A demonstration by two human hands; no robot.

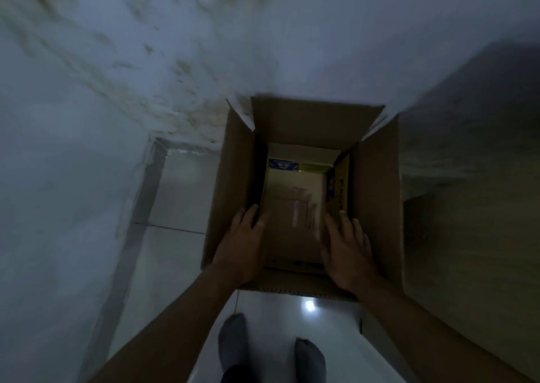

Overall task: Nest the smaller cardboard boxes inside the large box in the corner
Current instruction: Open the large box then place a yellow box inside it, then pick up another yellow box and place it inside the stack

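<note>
A large brown cardboard box [377,195] stands open on the floor against the wall, its flaps up. Inside it sits a smaller box [292,184] with blue and yellow print on its flaps, and a still smaller taped box [295,210] lies at the bottom of that. My left hand [242,248] rests over the near left edge of the opening, fingers apart. Over the near right edge, my right hand [347,251] is spread flat and slightly blurred. Neither hand holds anything that I can see.
A stained white wall [204,46] rises behind the box and along the left. A wooden panel [473,192] stands close on the right. My two socked feet [271,356] are on the glossy white floor tiles just in front of the box.
</note>
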